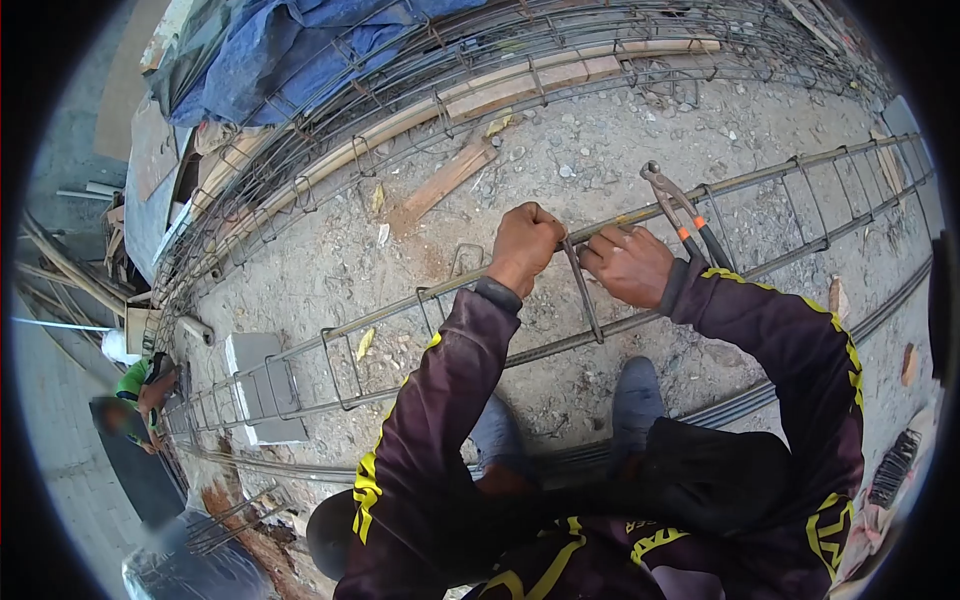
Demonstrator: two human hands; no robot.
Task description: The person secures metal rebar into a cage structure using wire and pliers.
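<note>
A long rebar cage (460,357) with rectangular stirrups runs across the view in front of my body. My left hand (526,246) is closed at its upper bar, beside a stirrup (583,292); what its fingers pinch is too small to make out. On the other side of that stirrup, my right hand (628,264) has its fingers curled against the same bar, and what they hold is hidden. Pincers (683,208) with orange and black handles rest on the cage just right of my right hand, jaws pointing up and away.
More rebar cages (440,105) and a blue tarp (245,70) lie at the top. A wood plank (447,182) is on the gravel. At the left stand a grey block (262,388) and another person (130,405). Loose bars (735,400) pass near my shoes (637,400).
</note>
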